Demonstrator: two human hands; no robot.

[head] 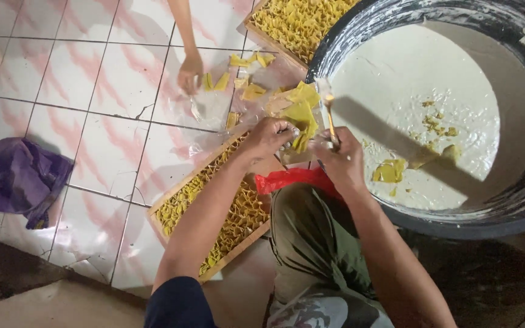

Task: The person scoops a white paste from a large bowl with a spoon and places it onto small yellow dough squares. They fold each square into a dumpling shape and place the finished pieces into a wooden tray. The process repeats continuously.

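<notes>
Yellow wrappers folded beside a paste tub

The tub (360,36) is cut off at right. Left hand (267,138) pinches a wrapper (302,121) above the tray (171,195); right hand (341,159) grips a stick (329,118).

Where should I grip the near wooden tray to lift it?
Grip the tray at its bare left-hand rim, coming from the tiled-floor side. It lies flat, packed with yellow folded pieces, and the left hand and knee cover its right end.

- A floor-level food-making workspace, home or small workshop: pink-patterned tiled floor (92,79).
- Big black basin of white batter (420,103) right of the hands.
- Wooden trays of folded yellow pieces (214,206) below and beyond them.
</notes>
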